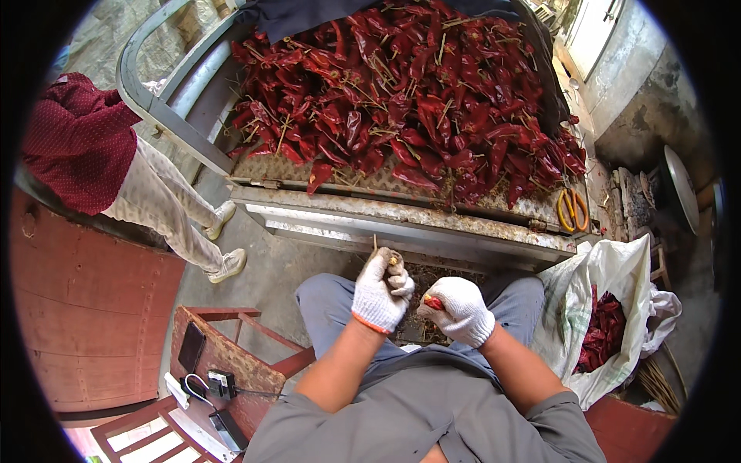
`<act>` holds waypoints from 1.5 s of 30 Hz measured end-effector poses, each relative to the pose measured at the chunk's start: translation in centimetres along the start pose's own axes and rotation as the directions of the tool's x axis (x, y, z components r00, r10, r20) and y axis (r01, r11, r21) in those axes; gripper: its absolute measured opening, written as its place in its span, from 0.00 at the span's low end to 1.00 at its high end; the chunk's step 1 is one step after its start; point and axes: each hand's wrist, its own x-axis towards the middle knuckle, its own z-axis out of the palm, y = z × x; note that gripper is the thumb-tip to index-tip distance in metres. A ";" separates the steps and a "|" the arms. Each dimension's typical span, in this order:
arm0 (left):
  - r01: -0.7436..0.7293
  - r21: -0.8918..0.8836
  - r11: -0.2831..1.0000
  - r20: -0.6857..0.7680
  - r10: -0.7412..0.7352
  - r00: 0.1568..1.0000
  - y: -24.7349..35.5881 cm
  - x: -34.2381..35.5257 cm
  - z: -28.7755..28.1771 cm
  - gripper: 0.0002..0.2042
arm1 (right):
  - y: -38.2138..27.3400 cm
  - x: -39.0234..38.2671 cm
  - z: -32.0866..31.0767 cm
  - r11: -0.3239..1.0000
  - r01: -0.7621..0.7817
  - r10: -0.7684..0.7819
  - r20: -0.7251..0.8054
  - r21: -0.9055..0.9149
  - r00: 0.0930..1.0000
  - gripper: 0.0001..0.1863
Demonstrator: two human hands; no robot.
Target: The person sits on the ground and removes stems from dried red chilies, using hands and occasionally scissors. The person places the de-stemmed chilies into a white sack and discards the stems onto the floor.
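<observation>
My left hand [384,290], in a white knit glove with an orange cuff, is closed over my lap. A thin dry pepper stem [375,241] sticks up from its fingers. My right hand [461,310], gloved in white too, is closed beside it on a dried red pepper [434,302], most of it hidden by the fingers. The two hands are apart. Beyond them a big heap of dried red peppers [401,100], many with stems, covers the rusty metal bed [266,166] of a cart.
Orange-handled scissors [572,210] lie at the bed's near right corner. A white woven sack [629,266] with red peppers [603,332] stands right. At left are a worn wooden bench [247,351] with a phone [191,346], and a person [85,147] standing by the cart.
</observation>
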 end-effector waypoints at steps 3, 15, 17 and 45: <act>-0.001 0.893 0.449 -0.101 0.204 0.974 2.6 1.3 -0.3 0.09 | 0.1 -1.1 -1.2 0.991 -0.128 0.128 0.011 0.040 0.992 0.09; 0.089 0.814 -0.574 -0.104 0.007 0.995 5.2 7.1 -9.8 0.20 | 5.4 0.8 -8.1 0.857 -0.514 0.513 -0.134 0.031 0.848 0.08; 0.179 0.833 -0.523 -0.197 0.022 0.980 3.9 8.6 -13.3 0.19 | 6.5 3.2 -9.0 0.896 -0.433 0.418 -0.141 -0.096 0.897 0.09; 0.730 0.533 -0.427 -0.846 -0.278 0.455 -16.1 18.8 -40.1 0.29 | 14.1 2.0 -11.5 0.860 -0.407 0.374 -0.164 -0.307 0.913 0.15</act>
